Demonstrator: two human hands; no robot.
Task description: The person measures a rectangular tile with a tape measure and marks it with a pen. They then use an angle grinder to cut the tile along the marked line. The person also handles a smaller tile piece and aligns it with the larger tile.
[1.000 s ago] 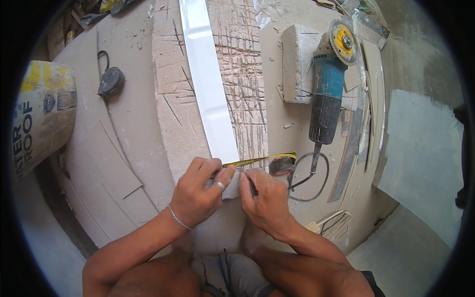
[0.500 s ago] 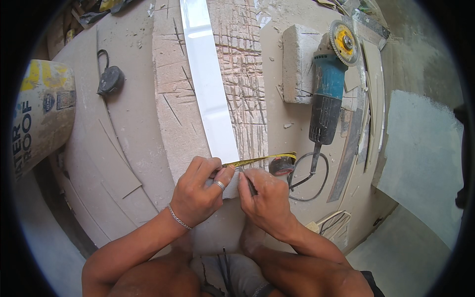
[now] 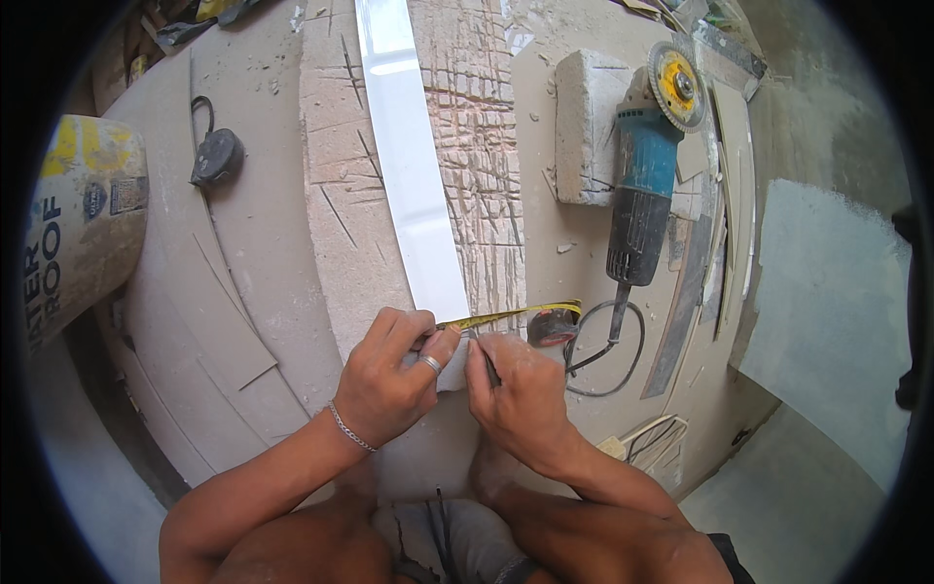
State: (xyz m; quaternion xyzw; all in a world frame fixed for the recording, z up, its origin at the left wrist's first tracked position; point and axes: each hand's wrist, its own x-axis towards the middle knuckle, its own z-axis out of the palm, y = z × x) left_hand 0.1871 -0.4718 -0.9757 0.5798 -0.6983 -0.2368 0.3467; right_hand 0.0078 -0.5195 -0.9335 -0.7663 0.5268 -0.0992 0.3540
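Note:
A glossy white tile strip (image 3: pixel 413 185) lies lengthwise on a long, scored block (image 3: pixel 360 224). At its near end my left hand (image 3: pixel 397 365), wearing a ring and a bracelet, pinches the yellow blade of a tape measure (image 3: pixel 516 313) against the strip's edge. The blade runs right to the dark tape case (image 3: pixel 553 327), which rests just beyond my right hand (image 3: pixel 520 384). My right hand is closed on a slim dark marking tool (image 3: pixel 493 373), its tip close to the blade and the strip's corner. My fingers hide most of this tool, so its exact kind is unclear.
An angle grinder (image 3: pixel 644 185) with a toothed disc leans on a pale block (image 3: pixel 589 127) at the right, its cable looping nearby. Left stand a dusty bucket (image 3: pixel 107 209) and a black rounded case (image 3: pixel 219 156). Thin board offcuts (image 3: pixel 219 311) lie along the left side.
Almost nothing differs. My right hand has shifted very slightly at the strip's corner; my left hand holds the tape blade in the same place.

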